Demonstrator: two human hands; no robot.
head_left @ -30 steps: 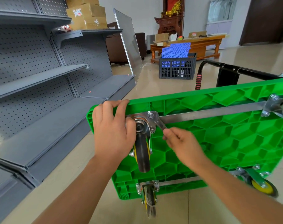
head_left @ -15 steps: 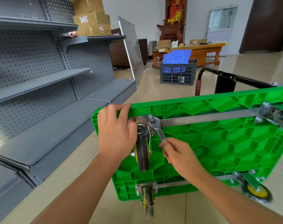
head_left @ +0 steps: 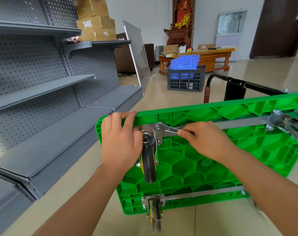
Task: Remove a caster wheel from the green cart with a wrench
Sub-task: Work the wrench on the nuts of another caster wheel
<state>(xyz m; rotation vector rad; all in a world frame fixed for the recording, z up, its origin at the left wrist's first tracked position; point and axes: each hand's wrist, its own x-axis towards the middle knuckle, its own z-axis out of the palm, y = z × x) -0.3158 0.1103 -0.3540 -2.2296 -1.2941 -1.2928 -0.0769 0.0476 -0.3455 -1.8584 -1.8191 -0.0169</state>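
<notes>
Standing at the far left, well away from either hand, a grey pegboard shelving unit (head_left: 42, 92) carries cardboard boxes (head_left: 97, 26) on an upper shelf. Next comes the left hand (head_left: 120, 142), its fingers (head_left: 121, 116) curled over the top edge of the green cart (head_left: 213, 159), which is tipped on its side with the honeycomb underside facing the camera; the thumb side of that hand presses against the swivel head of the caster wheel (head_left: 149, 160), whose dark tyre hangs just below the palm. Immediately right of those fingers, the wrench (head_left: 168, 129) has its head seated on a bolt (head_left: 157, 127) of the caster's mounting plate, with the handle lying nearly level toward the right. The right hand (head_left: 208, 142) pinches that handle between thumb and curled fingers, knuckles up. Below both hands a second caster (head_left: 154, 213) sits at the cart's lower edge, and beyond the right fingers a third caster (head_left: 288, 123) is bolted near the right border. Farther back, above the right hand, stand a dark crate (head_left: 185, 80) holding blue panels and the cart's black handle (head_left: 238, 84).
</notes>
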